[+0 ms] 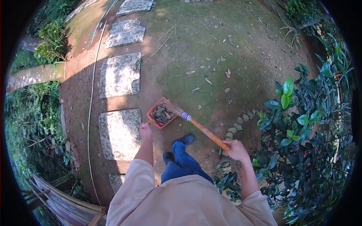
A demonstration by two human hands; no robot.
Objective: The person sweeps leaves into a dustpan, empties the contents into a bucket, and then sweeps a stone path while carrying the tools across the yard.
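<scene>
My right hand [236,151] is closed round the end of a broom's orange handle [206,132]. The broom has a purple and white binding, and its straw bristles [173,108] rest at the right rim of a red-orange dustpan [152,109]. Dry leaves [162,115] and twigs lie inside the pan. My left hand [145,130], at the pan's lower left, is closed on its short yellowish handle [151,122]. The pan looks low, close to the ground in front of my dark clogs [184,139].
Stone slabs [120,75] form a path on the left, beside a long pale hose or pole [91,101]. Scattered leaves [227,90] dot the mossy ground [188,49]. A leafy shrub [294,124] and a curved row of stones [238,126] are on the right.
</scene>
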